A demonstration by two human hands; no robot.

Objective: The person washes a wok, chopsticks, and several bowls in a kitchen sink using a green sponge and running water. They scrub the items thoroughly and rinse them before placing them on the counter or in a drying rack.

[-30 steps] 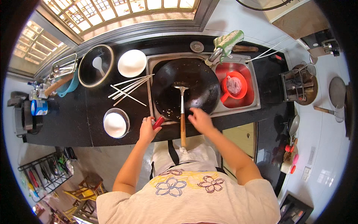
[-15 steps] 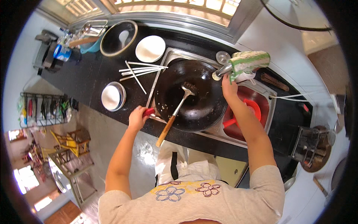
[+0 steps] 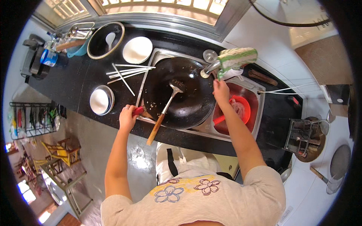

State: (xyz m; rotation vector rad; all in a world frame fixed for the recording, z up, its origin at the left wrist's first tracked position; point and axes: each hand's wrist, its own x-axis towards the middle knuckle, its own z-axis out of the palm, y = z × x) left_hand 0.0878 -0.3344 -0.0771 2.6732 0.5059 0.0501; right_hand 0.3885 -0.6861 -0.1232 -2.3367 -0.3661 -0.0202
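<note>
A large dark wok (image 3: 196, 109) rests over the left basin of the steel sink (image 3: 260, 113). My left hand (image 3: 128, 117) is closed round its red handle (image 3: 138, 110). On the opposite side, my right hand (image 3: 221, 91) is closed at the wok's rim, just below the faucet (image 3: 212, 69); the fingers' grip is partly hidden. Inside the wok leans a metal spatula (image 3: 166, 107), its wooden handle jutting over the near rim. Small food bits stick to the wok's inner wall. A green-and-white cloth (image 3: 239, 60) hangs over the faucet.
Left of the wok lie several white sticks (image 3: 126, 71), a white bowl (image 3: 137, 49) and stacked bowls (image 3: 101, 101). A red plastic strainer (image 3: 246, 109) sits in the right basin. A glass (image 3: 209, 56) stands behind the faucet. A utensil rack (image 3: 307, 137) is at far right.
The whole view has shifted, so the counter appears further left. My right hand sits slightly lower relative to the faucet. The left hand still holds the red handle, and the spatula stays in the wok.
</note>
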